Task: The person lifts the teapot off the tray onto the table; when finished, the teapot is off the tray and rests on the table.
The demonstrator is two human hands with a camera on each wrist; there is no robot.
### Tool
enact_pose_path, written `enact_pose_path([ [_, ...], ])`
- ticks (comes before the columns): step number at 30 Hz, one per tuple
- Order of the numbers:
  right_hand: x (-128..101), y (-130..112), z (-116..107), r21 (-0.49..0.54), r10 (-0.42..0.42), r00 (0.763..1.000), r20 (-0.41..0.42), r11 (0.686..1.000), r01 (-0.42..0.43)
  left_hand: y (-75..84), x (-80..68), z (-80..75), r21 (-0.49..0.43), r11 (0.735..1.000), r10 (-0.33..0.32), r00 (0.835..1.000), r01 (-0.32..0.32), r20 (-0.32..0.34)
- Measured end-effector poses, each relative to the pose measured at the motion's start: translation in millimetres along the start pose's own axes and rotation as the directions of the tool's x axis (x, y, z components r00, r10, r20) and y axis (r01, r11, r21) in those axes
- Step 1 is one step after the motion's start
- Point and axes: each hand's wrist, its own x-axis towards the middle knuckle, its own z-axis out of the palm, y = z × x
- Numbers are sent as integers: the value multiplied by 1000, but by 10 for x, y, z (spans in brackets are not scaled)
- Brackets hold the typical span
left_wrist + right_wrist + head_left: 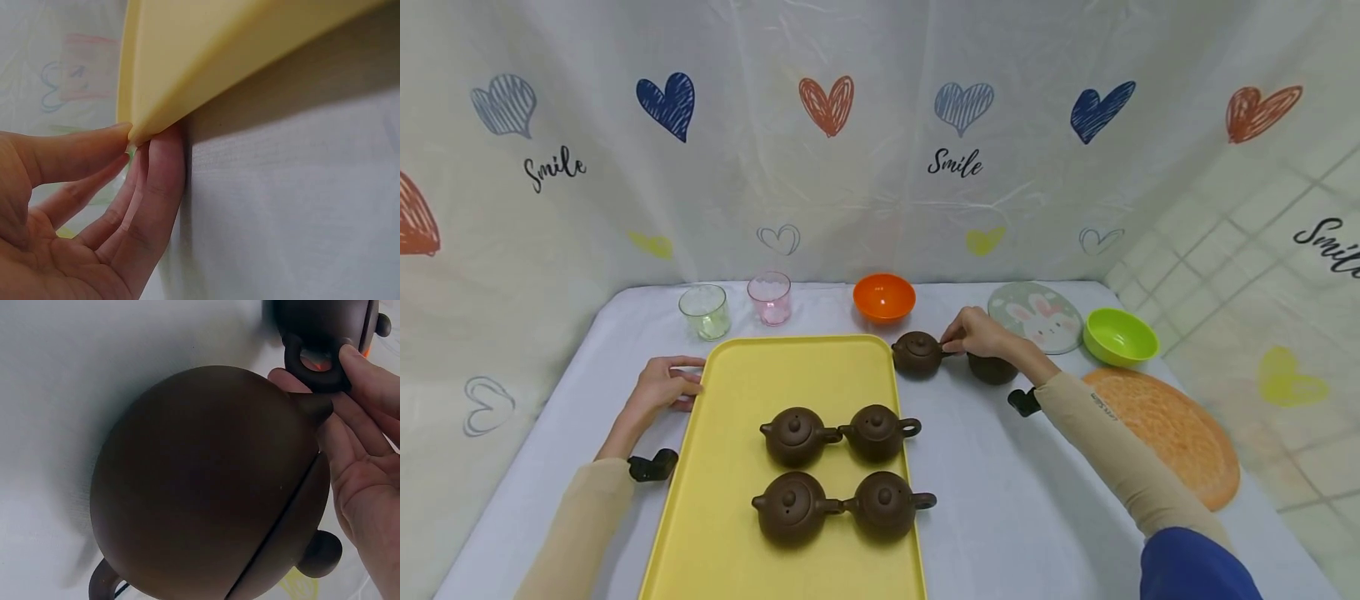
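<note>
My left hand [666,385] grips the left rim of a yellow tray [797,371]; in the left wrist view the thumb is on the rim and the fingertips are at its underside. Beside the tray's far right corner, a dark brown teapot [917,354] stands upright on the cloth. My right hand [981,332] pinches its loop handle [319,378] between thumb and fingers. A second brown teapot [992,369] sits just right of it, partly hidden under my right hand and wrist. Two rows of two brown teapots [795,437] stand on the tray, spouts to the left.
Along the back are a green glass [705,312], a pink glass [771,300] and an orange bowl [883,298]. To the right lie a rabbit-print round mat [1037,321], a lime bowl [1120,337] and a bread-patterned round mat [1172,433], partly behind my right forearm.
</note>
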Motion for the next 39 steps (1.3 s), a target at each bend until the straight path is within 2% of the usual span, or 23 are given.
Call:
enact_pose_path([
  [5,18,-21,-25,-26,-3,1000,-5,1000,3,-2,-1,-1,5,1000,-3,1000,3,-2],
  [9,14,-137,-66,-43,-22,997,-76,999,19,-7,-1,-12,3,1000,-5,1000,5,-6],
  [13,-45,-342,-83,21,-12,988,-156,1000,15,-11,-5,-16,4,1000,-7,1000,7,-2],
  [16,-98,-494,-41,76,-3,985,-170,997,16,-11,-6,-13,7,1000,-6,1000,6,1],
  [21,-194,-647,138,122,-38,992,-123,991,53,-3,-5,-13,16,1000,-1,1000,1,-3],
  [33,-485,-762,649,155,-148,989,14,977,144,11,-8,-16,12,1000,-5,1000,5,-2],
  [39,-568,-785,762,188,-139,990,30,973,131,13,-9,-4,-1,1000,-15,1000,15,-13],
])
